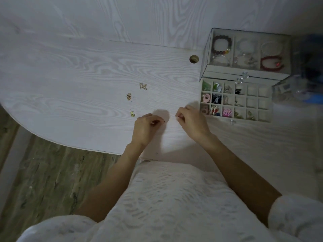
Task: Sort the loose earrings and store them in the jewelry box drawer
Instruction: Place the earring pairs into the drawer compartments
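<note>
Three small gold earrings lie loose on the white table: one [143, 86] farthest, one [129, 97] in the middle, one [132, 113] nearest. My left hand [146, 124] hovers just right of the nearest one, fingertips pinched on something tiny and dark. My right hand [189, 117] is close beside it, also pinching a tiny item. What each holds is too small to identify. The jewelry box [244, 74] stands at the right, and its pulled-out drawer [236, 100] shows a grid of compartments, several filled with earrings.
The box's glass top holds bracelets [222, 45]. A round cable hole [194, 59] is in the table left of the box. A clear and blue object [300, 84] stands right of the box. The table's curved edge [70, 145] drops to wooden floor at the left.
</note>
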